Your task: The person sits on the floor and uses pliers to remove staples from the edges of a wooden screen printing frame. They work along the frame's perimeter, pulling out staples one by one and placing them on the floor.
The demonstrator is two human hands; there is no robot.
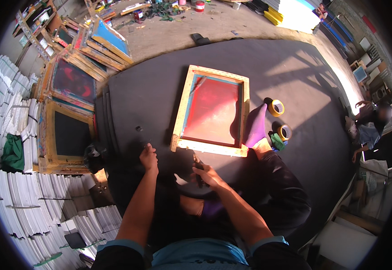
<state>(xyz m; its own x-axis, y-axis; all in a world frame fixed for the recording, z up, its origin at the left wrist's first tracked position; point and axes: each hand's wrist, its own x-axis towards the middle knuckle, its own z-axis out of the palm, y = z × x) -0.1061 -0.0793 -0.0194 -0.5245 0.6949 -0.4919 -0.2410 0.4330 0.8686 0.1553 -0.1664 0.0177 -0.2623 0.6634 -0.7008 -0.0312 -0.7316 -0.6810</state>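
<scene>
Dark surface (137, 99), right hand (208, 175) with indistinct object (199, 179)

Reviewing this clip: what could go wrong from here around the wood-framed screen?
The purple-socked foot sits right beside the wood-framed screen; shifting it might nudge the screen.
The right hand holds a dark object, too shadowed to identify, near the screen's lower edge; a slip could perhaps mark it.
The yellow tape rolls near that foot might get knocked.

Two bare hands (149, 158) (208, 175), one framed red screen (211, 112) before them, two yellow tape rolls (271, 109) (280, 133), two purple socks (255, 124) (213, 209)
</scene>
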